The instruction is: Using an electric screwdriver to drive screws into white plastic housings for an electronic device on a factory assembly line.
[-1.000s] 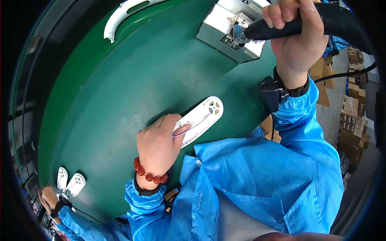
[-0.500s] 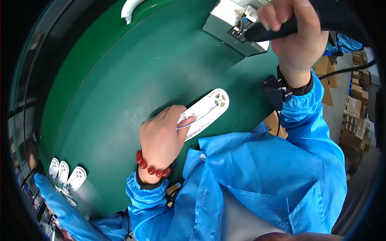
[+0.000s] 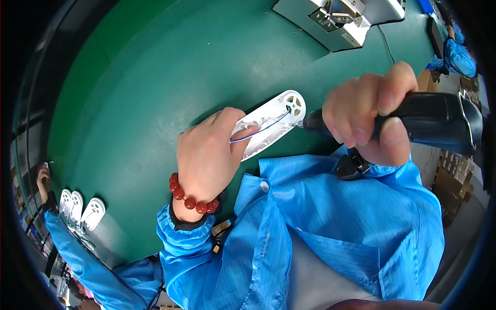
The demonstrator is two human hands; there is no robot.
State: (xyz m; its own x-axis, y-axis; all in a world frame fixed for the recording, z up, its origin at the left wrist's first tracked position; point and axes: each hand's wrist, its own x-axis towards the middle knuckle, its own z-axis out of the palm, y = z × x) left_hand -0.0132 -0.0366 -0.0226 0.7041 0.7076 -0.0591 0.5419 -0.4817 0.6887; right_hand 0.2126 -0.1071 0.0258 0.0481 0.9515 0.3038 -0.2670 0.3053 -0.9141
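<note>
A long white plastic housing (image 3: 261, 112) with rounded ends lies tilted on the green table. A round spoked part (image 3: 294, 105) sits at its far right end, and a thin blue-and-white wire (image 3: 268, 126) runs from it along the inside. My left hand (image 3: 205, 151) grips the near left end, its thumb inside the shell over the wire. In my right hand (image 3: 369, 111) is a black electric screwdriver (image 3: 436, 118), held nearly level. Its tip is at the housing's right edge, just below the round part; whether a screw is on it is too small to tell.
A grey metal screw feeder (image 3: 330, 28) stands at the back right of the table. Several similar white housings (image 3: 94, 214) lie at the left, near a co-worker's blue sleeve (image 3: 85, 268) and hand (image 3: 43, 178). Another person in blue (image 3: 460, 57) is at the far right.
My right hand has brought the electric screwdriver from the screw feeder down to the right end of the housing. My left hand keeps its grip. A co-worker's hand has come into sight at the left.
</note>
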